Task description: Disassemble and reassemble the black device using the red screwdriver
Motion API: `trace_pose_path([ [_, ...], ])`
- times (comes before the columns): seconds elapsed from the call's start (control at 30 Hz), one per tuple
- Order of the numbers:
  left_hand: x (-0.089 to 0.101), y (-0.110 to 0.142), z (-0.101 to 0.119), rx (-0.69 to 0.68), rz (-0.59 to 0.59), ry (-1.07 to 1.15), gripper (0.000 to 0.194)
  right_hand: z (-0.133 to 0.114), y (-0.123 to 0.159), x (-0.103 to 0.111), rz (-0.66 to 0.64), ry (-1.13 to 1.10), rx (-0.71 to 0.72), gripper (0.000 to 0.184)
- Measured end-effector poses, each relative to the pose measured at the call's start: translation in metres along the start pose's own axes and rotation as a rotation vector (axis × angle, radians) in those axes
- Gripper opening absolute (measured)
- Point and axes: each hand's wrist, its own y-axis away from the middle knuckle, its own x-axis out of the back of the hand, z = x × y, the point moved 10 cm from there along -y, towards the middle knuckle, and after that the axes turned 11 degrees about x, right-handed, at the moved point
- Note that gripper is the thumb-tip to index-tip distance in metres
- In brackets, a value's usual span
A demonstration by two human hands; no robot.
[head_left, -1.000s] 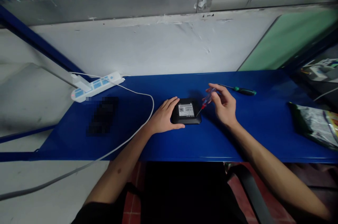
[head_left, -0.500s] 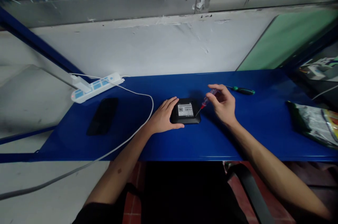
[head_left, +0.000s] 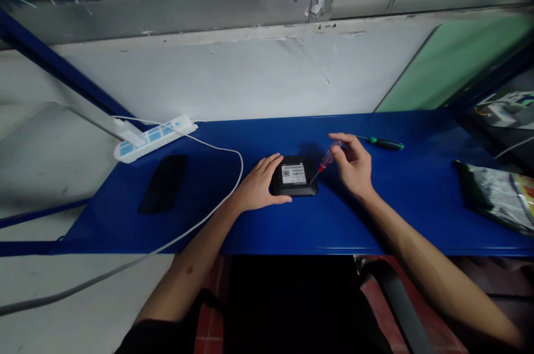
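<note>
Device (head_left: 294, 190), black and labelled, lies on the blue table (head_left: 200, 176), clamped along its left side by the left hand (head_left: 259, 184); the right hand (head_left: 354, 167) grips the screwdriver (head_left: 327, 159), its tip at the device's near right corner.

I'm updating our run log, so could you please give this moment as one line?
left hand: on black device | right hand: holding red-tipped screwdriver, tip at device's corner | green-black screwdriver: beyond right hand

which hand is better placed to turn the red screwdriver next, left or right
Right, I'd judge: the right hand holds the red screwdriver, its tip at the black box. The left hand is spread against the box's left side.
</note>
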Motion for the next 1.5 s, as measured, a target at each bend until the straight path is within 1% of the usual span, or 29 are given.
trace_pose_path([
  [0.1,0.000,0.000,0.000,0.006,-0.001,0.010,0.108,0.001,0.001,-0.003,-0.029,-0.052,-0.028,0.026],
  [0.27,0.001,0.001,0.000,-0.003,0.000,0.016,0.108,0.007,0.006,-0.009,-0.087,-0.099,-0.090,0.035],
  [0.37,0.000,0.000,0.000,-0.006,0.001,0.010,0.108,0.012,0.007,-0.010,-0.094,-0.134,-0.112,0.038],
  [0.5,0.000,0.000,0.000,-0.001,0.001,0.004,0.108,0.012,0.004,-0.006,-0.055,-0.076,-0.085,0.038],
  [0.57,0.000,0.000,0.000,-0.002,0.001,0.005,0.109,0.008,0.003,-0.003,-0.025,-0.026,-0.053,0.037],
  [0.63,0.000,0.000,0.000,0.000,0.000,0.002,0.109,0.003,0.001,-0.001,-0.006,0.001,-0.022,0.033],
  [0.73,0.000,0.000,0.000,0.004,-0.002,0.002,0.109,0.003,0.002,-0.003,-0.030,-0.037,-0.028,0.028],
  [0.87,0.001,0.000,0.001,0.009,-0.004,0.004,0.107,0.011,0.005,-0.008,-0.077,-0.126,-0.105,0.035],
  [0.93,0.001,0.000,0.001,0.008,-0.004,0.003,0.108,0.011,0.005,-0.008,-0.075,-0.099,-0.107,0.039],
  [1.0,0.001,0.000,0.001,0.002,0.002,0.004,0.108,0.008,0.004,-0.006,-0.061,-0.025,-0.076,0.040],
  [1.1,0.001,0.000,0.001,-0.005,0.008,0.009,0.108,0.002,0.002,-0.004,-0.054,0.049,-0.027,0.033],
  [1.17,0.001,0.000,0.000,-0.003,0.006,0.015,0.108,0.002,0.002,-0.005,-0.066,0.031,-0.024,0.030],
  [1.23,0.001,0.000,0.000,0.000,0.000,0.020,0.109,0.004,0.003,-0.006,-0.081,-0.016,-0.044,0.031],
  [1.43,0.001,0.003,-0.002,-0.002,-0.012,0.035,0.114,0.010,0.006,-0.012,-0.126,-0.118,-0.096,0.040],
  [1.5,0.003,0.003,-0.002,-0.006,0.002,0.035,0.113,0.011,0.006,-0.012,-0.108,-0.115,-0.105,0.043],
])
